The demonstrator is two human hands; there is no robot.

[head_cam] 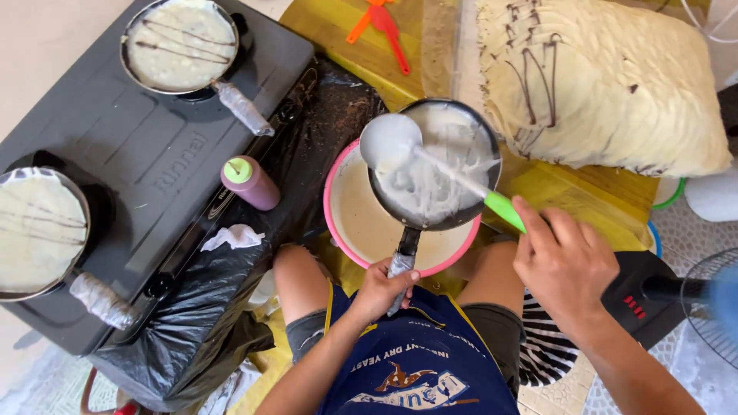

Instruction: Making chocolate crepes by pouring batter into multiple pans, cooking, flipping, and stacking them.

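I noted two pans [178,44] already filled on the stove [146,146]; left hand [382,290] gripped a third pan [434,165] over the batter bowl [346,223], right hand [563,261] clasped the ladle [438,165], batter only partly spread.

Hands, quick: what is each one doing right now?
Left hand: grip closed on the small pan's handle.
Right hand: grip closed on the green-handled ladle, over the pan.

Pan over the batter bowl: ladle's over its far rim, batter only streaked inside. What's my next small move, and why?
Probably tip the ladle inward with the right hand so batter lands mid-pan. The pan, held by its handle in the left hand above the pink bowl, shows only thin streaks, with dark surface bare.
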